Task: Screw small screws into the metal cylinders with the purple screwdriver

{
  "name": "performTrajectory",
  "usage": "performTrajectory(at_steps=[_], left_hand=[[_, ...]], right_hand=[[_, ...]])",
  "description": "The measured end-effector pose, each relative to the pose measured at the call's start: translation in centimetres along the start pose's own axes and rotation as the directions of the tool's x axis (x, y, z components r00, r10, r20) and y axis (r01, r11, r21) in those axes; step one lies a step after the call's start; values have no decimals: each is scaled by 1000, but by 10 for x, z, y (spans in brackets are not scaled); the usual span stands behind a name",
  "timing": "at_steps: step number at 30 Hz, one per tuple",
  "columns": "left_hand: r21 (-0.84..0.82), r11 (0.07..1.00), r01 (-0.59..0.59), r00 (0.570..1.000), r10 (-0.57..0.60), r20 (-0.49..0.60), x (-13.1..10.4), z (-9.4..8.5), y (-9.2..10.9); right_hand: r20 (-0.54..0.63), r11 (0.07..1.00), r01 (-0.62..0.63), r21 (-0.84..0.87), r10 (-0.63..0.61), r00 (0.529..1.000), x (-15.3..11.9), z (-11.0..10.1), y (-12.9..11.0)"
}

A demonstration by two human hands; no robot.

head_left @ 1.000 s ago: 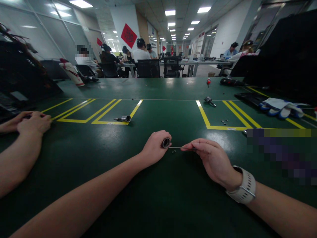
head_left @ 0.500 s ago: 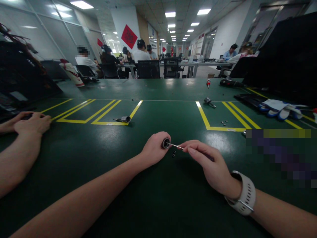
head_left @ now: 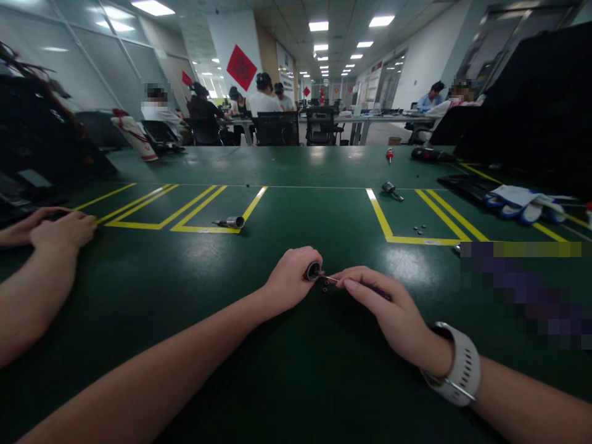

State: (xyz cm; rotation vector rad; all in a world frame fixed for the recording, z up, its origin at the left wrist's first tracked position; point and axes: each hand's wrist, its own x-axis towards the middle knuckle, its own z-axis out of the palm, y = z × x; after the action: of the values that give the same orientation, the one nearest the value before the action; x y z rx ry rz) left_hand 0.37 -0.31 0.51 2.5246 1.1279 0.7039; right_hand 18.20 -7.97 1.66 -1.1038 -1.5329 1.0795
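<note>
My left hand is closed around a hollow metal cylinder, its open end turned toward me and to the right. Fingers hide most of its body. Between the pinched fingers of my right hand is a thin metal-shafted tool with a dark handle, like a slim screwdriver. The tool's tip reaches the cylinder's mouth at its right rim; whether it touches, I cannot tell. Small dark ring-like parts lie on the green table just below the shaft.
A metal part with a shaft lies left; a similar part lies right, near several small rings. Farther off are a red screwdriver and gloves. Another person's hands rest at the left.
The tool has drawn back from deep inside the cylinder to its right rim, and its shaft tilts differently. My left hand has turned the cylinder slightly and shifted a little right.
</note>
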Motion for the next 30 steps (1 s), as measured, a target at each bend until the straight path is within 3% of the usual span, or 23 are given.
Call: performTrajectory(at_steps=[3,5,8,11,13,17,21,23,25,27,30], left_hand=[[-54,997,46,998,-47,-33,-1,0,0],[-79,995,55,997,-58,-41,-1,0,0],[-66,997,42,999,-44,-31,0,1,0],[-24,999,22,999,-23,-27,0,1,0],[8,1000,6,1000,-6,-20,0,2,0],[39,999,-27,1000,26,11,-1,1,-1],[22,999,-39,999,39,20,-1,-1,0],[-17,1000,-20,1000,20,-3,-1,-1,-1],[-73,997,3,1000,-5,-28,-1,0,-1],[-115,993,27,999,-32,-39,-1,0,-2],[-134,990,43,998,-48,-32,-1,2,-2]], right_hand=[[19,986,-94,135,92,996,3,-2,4],[26,989,-75,124,73,997,2,-2,3],[23,995,97,-34,-97,995,-2,0,-1],[52,918,316,-242,-312,949,-7,5,-6],[74,865,365,-344,-362,929,-11,8,-8],[64,903,282,-323,-277,959,-10,7,-8],[26,999,25,-21,-24,999,0,2,-2],[8,982,-118,148,118,993,4,0,2],[1,954,-184,238,190,982,6,0,4],[12,967,-153,206,154,988,5,0,4],[38,994,109,2,-109,993,-1,1,1]])
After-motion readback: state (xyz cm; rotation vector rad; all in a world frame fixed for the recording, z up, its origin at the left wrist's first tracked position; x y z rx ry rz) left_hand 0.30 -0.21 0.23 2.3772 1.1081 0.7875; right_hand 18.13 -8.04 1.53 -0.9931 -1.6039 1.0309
